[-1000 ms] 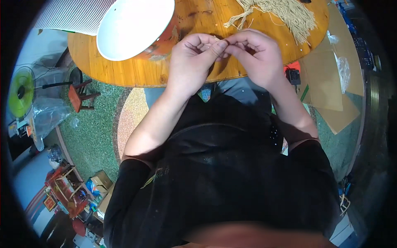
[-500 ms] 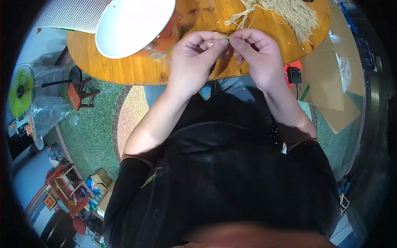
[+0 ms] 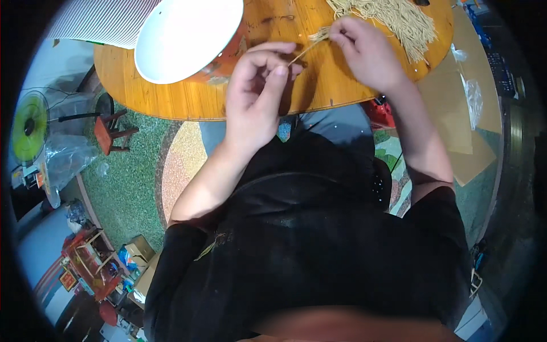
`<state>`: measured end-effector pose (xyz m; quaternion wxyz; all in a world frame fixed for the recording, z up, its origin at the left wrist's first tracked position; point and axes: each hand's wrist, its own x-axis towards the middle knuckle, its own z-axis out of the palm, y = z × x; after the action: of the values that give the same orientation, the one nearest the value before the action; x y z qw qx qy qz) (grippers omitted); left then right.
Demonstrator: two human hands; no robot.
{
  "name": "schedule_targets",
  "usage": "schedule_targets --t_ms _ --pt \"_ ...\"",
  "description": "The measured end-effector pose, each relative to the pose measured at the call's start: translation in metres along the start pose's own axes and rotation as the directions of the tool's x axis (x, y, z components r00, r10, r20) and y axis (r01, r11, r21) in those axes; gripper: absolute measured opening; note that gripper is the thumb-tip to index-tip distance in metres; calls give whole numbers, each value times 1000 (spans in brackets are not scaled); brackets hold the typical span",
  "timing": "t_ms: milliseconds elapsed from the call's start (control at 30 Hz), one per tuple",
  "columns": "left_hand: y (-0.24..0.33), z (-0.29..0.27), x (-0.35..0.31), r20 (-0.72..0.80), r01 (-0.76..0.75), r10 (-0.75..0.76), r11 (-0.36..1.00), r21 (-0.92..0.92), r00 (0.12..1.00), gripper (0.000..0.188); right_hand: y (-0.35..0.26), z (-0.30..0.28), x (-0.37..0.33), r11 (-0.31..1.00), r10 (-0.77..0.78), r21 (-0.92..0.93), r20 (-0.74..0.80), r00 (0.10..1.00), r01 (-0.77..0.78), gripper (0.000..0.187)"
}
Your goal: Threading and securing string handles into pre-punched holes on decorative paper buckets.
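Note:
A thin tan cord point(image 3: 307, 50) runs slantwise over the wooden table between my two hands. Its lower end is pinched between the thumb and fingers of my left hand point(image 3: 256, 94), whose index finger sticks out. My right hand point(image 3: 367, 54) is further right and a little farther off, its thumb and fingertips closed at the cord's upper end, where a few short tan ends show. Just beyond the right hand lies a thick pile of tan cords point(image 3: 407, 28), with its loose ends fanned toward the table's right edge.
A large white-lined basin point(image 3: 191, 40) stands on the round wooden table point(image 3: 171, 102), left of my hands. Flattened cardboard point(image 3: 456, 114) lies at the right. On the left are a green fan point(image 3: 29, 125) and a small wooden stool point(image 3: 108, 134).
My hands were together, pinching a short bunch of cords. Now they are apart: the right has moved right and away toward the pile, the left slightly down and left, with a cord stretched between.

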<state>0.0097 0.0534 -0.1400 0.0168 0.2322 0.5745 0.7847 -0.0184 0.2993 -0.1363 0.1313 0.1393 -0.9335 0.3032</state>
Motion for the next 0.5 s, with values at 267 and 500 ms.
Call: schedule_targets --t_ms 267,500 --pt "80 -28 -51 72 -363 359 931 47 931 11 47 -34 57 982 143 -106 -100 985 -154 12" --pt "140 -51 -65 -97 -412 403 906 -101 910 14 41 -38 73 958 192 -205 -49 980 -198 12"
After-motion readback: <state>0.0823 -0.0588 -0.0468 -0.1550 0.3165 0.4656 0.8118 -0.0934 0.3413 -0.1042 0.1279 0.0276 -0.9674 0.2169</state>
